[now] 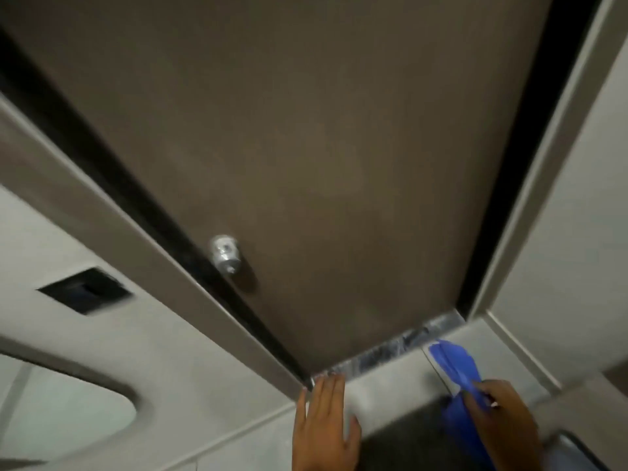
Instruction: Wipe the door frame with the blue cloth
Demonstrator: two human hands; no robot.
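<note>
A brown door [323,147] fills the middle of the view, with a brown door frame [112,212] running down its left side and a lighter frame strip [550,171] on its right. My right hand [506,423] is at the lower right, shut on the blue cloth [455,368], which trails up toward the floor by the door's lower right corner. My left hand [323,423] is flat with its fingers straight, its fingertips near the base of the left frame at the marble threshold [390,348].
A round metal doorknob [226,254] sticks out from the door near its left edge. A dark switch plate [85,290] sits on the pale wall at the left. A dark mat [407,436] lies on the floor between my hands.
</note>
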